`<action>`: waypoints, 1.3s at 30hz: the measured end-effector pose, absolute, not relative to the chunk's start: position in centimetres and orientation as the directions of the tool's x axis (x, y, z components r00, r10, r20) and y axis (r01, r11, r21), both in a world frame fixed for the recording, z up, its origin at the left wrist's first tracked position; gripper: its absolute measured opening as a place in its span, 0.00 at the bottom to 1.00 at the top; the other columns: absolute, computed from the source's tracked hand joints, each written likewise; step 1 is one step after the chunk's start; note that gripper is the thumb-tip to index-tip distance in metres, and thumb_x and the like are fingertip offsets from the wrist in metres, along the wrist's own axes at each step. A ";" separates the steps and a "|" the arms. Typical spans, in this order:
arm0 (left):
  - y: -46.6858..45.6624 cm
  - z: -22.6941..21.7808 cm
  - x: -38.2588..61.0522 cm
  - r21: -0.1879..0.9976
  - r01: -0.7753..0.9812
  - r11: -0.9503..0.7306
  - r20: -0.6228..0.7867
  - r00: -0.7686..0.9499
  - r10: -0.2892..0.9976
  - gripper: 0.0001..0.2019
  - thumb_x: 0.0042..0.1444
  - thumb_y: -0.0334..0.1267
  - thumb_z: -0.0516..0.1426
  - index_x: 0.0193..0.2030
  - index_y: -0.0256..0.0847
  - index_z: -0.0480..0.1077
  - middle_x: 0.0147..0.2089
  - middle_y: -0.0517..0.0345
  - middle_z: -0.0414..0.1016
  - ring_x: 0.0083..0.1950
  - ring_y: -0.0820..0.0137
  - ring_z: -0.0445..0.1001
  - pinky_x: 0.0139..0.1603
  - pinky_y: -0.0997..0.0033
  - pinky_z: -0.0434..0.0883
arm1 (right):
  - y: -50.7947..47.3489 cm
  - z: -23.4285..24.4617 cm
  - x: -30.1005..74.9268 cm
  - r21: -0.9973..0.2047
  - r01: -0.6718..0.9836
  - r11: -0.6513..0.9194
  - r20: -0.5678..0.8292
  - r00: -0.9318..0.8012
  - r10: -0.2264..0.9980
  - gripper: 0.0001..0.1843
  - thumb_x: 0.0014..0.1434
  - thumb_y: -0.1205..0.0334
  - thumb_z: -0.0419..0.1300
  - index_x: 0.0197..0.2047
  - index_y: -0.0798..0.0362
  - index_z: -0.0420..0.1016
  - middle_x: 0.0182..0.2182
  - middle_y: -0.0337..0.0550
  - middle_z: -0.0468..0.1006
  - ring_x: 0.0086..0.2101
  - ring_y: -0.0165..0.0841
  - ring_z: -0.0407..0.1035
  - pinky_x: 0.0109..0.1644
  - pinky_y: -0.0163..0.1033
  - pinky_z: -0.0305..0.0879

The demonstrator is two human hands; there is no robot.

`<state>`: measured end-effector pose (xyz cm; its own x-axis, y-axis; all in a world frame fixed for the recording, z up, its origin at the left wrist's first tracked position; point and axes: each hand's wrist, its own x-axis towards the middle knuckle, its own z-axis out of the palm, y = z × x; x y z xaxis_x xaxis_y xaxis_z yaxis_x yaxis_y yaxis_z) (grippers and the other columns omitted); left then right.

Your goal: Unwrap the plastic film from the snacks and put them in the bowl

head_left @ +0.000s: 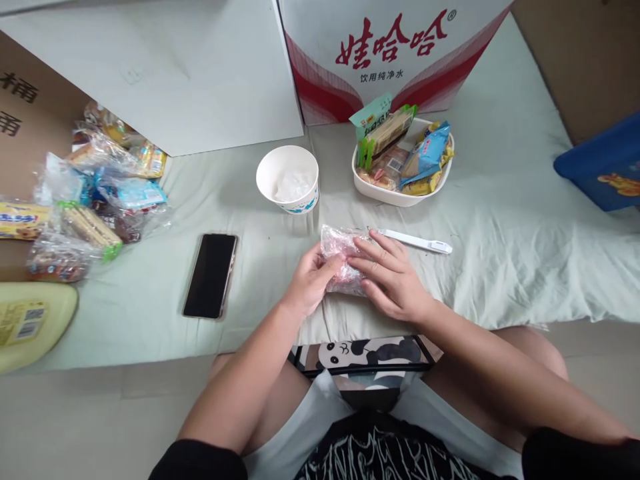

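On or just above the cloth (270, 280), nearer us than the cup (303, 200), we do best pressing gently: our right hand (397, 277) rests spread fingers across the packet (345, 276), our left hand (307, 280) pinches its side. The packet looks clear, crinkled, shiny, pinkish within.

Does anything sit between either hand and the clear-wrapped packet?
Nothing visible does: the left hand and the right hand both touch the packet directly. The white tool lies on the cloth just beyond the right hand, not between it and the packet.
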<state>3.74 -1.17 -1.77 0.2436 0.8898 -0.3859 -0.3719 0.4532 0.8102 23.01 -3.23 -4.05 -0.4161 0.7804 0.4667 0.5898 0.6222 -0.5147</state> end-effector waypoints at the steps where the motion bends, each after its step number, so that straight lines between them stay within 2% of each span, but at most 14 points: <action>1: -1.2 -1.9 3.8 0.817 -0.363 0.448 -0.390 0.226 0.893 0.26 0.47 0.51 0.74 0.49 0.40 0.78 0.46 0.50 0.84 0.44 0.65 0.82 0.44 0.68 0.78 | -3.2 -4.0 22.9 -0.494 0.594 0.635 0.472 -0.430 0.769 0.23 0.67 0.60 0.55 0.64 0.42 0.75 0.68 0.42 0.72 0.72 0.48 0.57 0.70 0.63 0.63; 4: -1.0 -2.2 3.6 0.842 -0.354 0.407 -0.371 0.168 0.913 0.25 0.46 0.49 0.74 0.48 0.40 0.78 0.44 0.53 0.84 0.41 0.68 0.82 0.42 0.70 0.79 | -3.1 -3.7 23.4 -0.462 0.598 0.655 0.525 -0.411 0.746 0.22 0.67 0.62 0.55 0.62 0.49 0.75 0.68 0.50 0.71 0.71 0.49 0.59 0.69 0.60 0.64; 7: -0.5 -2.3 3.0 0.866 -0.378 0.327 -0.322 0.078 0.944 0.26 0.45 0.48 0.75 0.48 0.40 0.76 0.45 0.53 0.84 0.43 0.67 0.82 0.44 0.69 0.80 | -2.6 -3.1 25.1 -0.431 0.718 0.547 0.580 -0.245 0.777 0.18 0.66 0.64 0.56 0.58 0.51 0.76 0.60 0.55 0.77 0.65 0.49 0.67 0.66 0.58 0.66; 9: 0.0 -2.3 2.4 0.879 -0.393 0.271 -0.287 0.018 0.958 0.26 0.45 0.47 0.75 0.49 0.41 0.75 0.47 0.53 0.83 0.47 0.65 0.82 0.47 0.66 0.81 | -2.3 -2.9 26.7 -0.394 0.848 0.354 0.519 -0.113 0.847 0.17 0.66 0.63 0.57 0.55 0.51 0.77 0.52 0.55 0.80 0.59 0.51 0.71 0.63 0.60 0.67; 11: 0.4 -2.2 1.8 0.889 -0.399 0.224 -0.261 -0.040 0.965 0.26 0.45 0.46 0.75 0.49 0.42 0.75 0.49 0.53 0.83 0.50 0.64 0.82 0.50 0.65 0.81 | -2.0 -3.1 28.1 -0.322 0.929 0.184 0.401 -0.042 0.915 0.17 0.65 0.60 0.59 0.55 0.53 0.78 0.49 0.56 0.80 0.54 0.53 0.72 0.58 0.60 0.68; 14: 0.7 -2.2 1.4 0.891 -0.410 0.193 -0.250 -0.090 0.964 0.25 0.45 0.45 0.75 0.49 0.43 0.75 0.52 0.53 0.82 0.53 0.64 0.81 0.53 0.63 0.81 | -1.6 -3.7 29.4 -0.262 0.956 0.132 0.287 -0.054 0.957 0.16 0.66 0.56 0.57 0.51 0.54 0.79 0.49 0.57 0.80 0.49 0.51 0.72 0.54 0.57 0.68; 17: 0.7 -2.3 1.5 0.881 -0.435 0.187 -0.248 -0.087 0.965 0.25 0.45 0.44 0.75 0.49 0.44 0.74 0.51 0.54 0.81 0.52 0.65 0.81 0.54 0.61 0.80 | -1.6 -3.7 29.6 -0.353 0.923 0.151 0.247 -0.064 0.967 0.14 0.68 0.55 0.54 0.44 0.53 0.78 0.45 0.55 0.81 0.44 0.47 0.73 0.51 0.53 0.67; 19: 0.6 -2.5 1.7 0.884 -0.435 0.170 -0.232 -0.091 0.969 0.25 0.45 0.45 0.75 0.48 0.44 0.74 0.50 0.55 0.81 0.51 0.65 0.81 0.54 0.62 0.80 | -2.1 -3.1 29.1 -0.522 0.846 0.104 0.161 -0.022 0.987 0.13 0.69 0.53 0.53 0.44 0.52 0.74 0.39 0.52 0.81 0.38 0.42 0.73 0.45 0.49 0.68; 22: 0.4 -2.8 2.0 0.911 -0.388 0.142 -0.198 -0.109 0.974 0.24 0.46 0.47 0.74 0.47 0.43 0.74 0.48 0.54 0.82 0.49 0.65 0.82 0.52 0.63 0.80 | -3.6 -2.1 27.2 -0.837 0.546 -0.031 -0.078 -0.062 0.995 0.16 0.73 0.47 0.48 0.45 0.50 0.68 0.30 0.43 0.77 0.28 0.34 0.69 0.33 0.40 0.66; 24: 0.3 -3.0 2.2 0.945 -0.303 0.122 -0.166 -0.126 0.978 0.24 0.48 0.49 0.73 0.47 0.42 0.74 0.47 0.53 0.82 0.48 0.65 0.82 0.50 0.64 0.80 | -4.6 -1.6 25.4 -0.936 0.341 -0.092 -0.163 -0.185 0.969 0.19 0.74 0.44 0.45 0.44 0.49 0.66 0.29 0.39 0.75 0.25 0.31 0.67 0.31 0.37 0.64; 27: 0.1 -3.0 2.4 0.990 -0.098 0.099 -0.112 -0.139 0.984 0.22 0.52 0.50 0.70 0.48 0.41 0.74 0.46 0.52 0.83 0.47 0.64 0.82 0.49 0.66 0.79 | -5.4 -1.3 22.8 -0.971 0.213 -0.109 -0.174 -0.313 0.934 0.20 0.74 0.41 0.46 0.44 0.49 0.64 0.29 0.38 0.74 0.24 0.28 0.65 0.31 0.36 0.62; 30: 0.0 -2.6 2.5 0.993 0.028 0.114 -0.110 -0.107 0.988 0.20 0.54 0.50 0.69 0.46 0.39 0.74 0.44 0.51 0.83 0.45 0.64 0.82 0.46 0.67 0.78 | -5.3 -1.1 21.3 -0.967 0.225 -0.115 -0.188 -0.335 0.923 0.21 0.74 0.42 0.45 0.41 0.50 0.65 0.25 0.35 0.71 0.24 0.28 0.63 0.30 0.36 0.60; 36: -0.1 -2.2 2.3 0.984 -0.016 0.177 -0.178 -0.041 0.983 0.20 0.52 0.43 0.68 0.50 0.39 0.75 0.46 0.51 0.84 0.46 0.64 0.81 0.48 0.68 0.77 | -4.2 -1.2 20.4 -0.930 0.340 -0.138 -0.247 -0.301 0.921 0.20 0.73 0.47 0.45 0.37 0.49 0.67 0.22 0.34 0.66 0.24 0.30 0.62 0.32 0.37 0.59; 39: 0.0 -2.1 2.2 0.976 -0.070 0.207 -0.211 -0.047 0.976 0.21 0.51 0.43 0.69 0.50 0.38 0.76 0.47 0.50 0.84 0.47 0.63 0.82 0.49 0.67 0.77 | -4.0 -1.0 20.3 -0.915 0.372 -0.156 -0.276 -0.298 0.914 0.20 0.73 0.48 0.45 0.34 0.49 0.66 0.20 0.34 0.65 0.23 0.30 0.62 0.32 0.37 0.59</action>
<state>2.23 -0.01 -2.11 -0.0471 0.9764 -0.2107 -0.0697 0.2072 0.9758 20.25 -3.97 -0.99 -0.2975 0.9139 -0.2762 0.3719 -0.1555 -0.9151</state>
